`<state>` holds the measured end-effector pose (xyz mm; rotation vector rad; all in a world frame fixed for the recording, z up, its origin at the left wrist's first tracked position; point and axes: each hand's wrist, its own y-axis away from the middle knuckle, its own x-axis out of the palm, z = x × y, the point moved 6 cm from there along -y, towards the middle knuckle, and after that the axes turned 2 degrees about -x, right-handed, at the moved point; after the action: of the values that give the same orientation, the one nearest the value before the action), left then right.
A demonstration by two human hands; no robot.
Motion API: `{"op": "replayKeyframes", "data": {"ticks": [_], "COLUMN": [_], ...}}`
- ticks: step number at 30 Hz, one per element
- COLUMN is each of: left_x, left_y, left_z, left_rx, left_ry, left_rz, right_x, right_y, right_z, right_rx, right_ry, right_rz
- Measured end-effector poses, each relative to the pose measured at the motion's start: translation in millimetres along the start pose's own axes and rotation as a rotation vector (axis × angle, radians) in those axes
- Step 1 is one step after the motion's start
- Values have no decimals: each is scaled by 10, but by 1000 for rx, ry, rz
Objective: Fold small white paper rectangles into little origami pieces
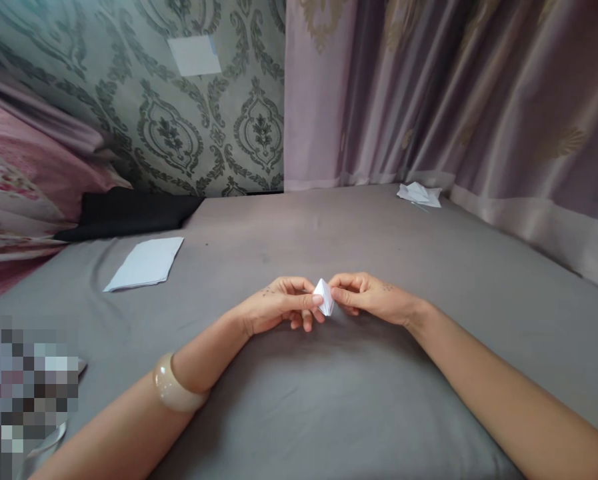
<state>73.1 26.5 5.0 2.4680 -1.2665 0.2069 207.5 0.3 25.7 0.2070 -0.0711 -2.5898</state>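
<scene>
A small folded white paper piece (pixel 324 296) is held between both hands just above the grey bedsheet (pixel 329 400). My left hand (pixel 279 307) pinches its left side with thumb and fingers closed. My right hand (pixel 369 298) pinches its right side the same way. A pale bangle (pixel 173 387) sits on my left wrist. Both forearms rest low over the sheet.
A stack of white paper sheets (pixel 146 263) lies on the sheet at the left. Folded white paper pieces (pixel 419 194) lie at the back right by the curtain (pixel 479 100). A black cloth (pixel 129 212) and pink floral bedding (pixel 19 180) are at the left.
</scene>
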Motion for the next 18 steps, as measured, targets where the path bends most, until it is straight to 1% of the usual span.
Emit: {"op": "replayKeyframes", "data": {"ticks": [3,5,7,9,11,13,15,18], "left_x": [-75,-112,-128,-132,-133,-135,-128,-110], "left_y": [-29,-35,-32,-22,-7,9,24,46], "left_z": [-12,-41,-77,-112,-144,-165,-179,-199], "left_rx": [53,119,194,270,339,384,410,438], "left_ry": [-92,-144,-167,-161,-151,-141,-114,-67], "left_rz": [-118,-211,-288,-344,-387,-421,-436,-451], "right_x": [-42,-74,-103,-119,-118,-105,-84,-67], "right_y": [-9,-27,-46,-55,-48,-31,-15,-11], "right_z": [-29,-53,-57,-43,-22,-2,17,22], "right_rx": [21,20,-23,-98,-176,-224,-244,-237], "right_ry": [86,123,145,140,121,116,128,100], "right_rz": [-62,-140,-241,-343,-432,-504,-556,-601]}}
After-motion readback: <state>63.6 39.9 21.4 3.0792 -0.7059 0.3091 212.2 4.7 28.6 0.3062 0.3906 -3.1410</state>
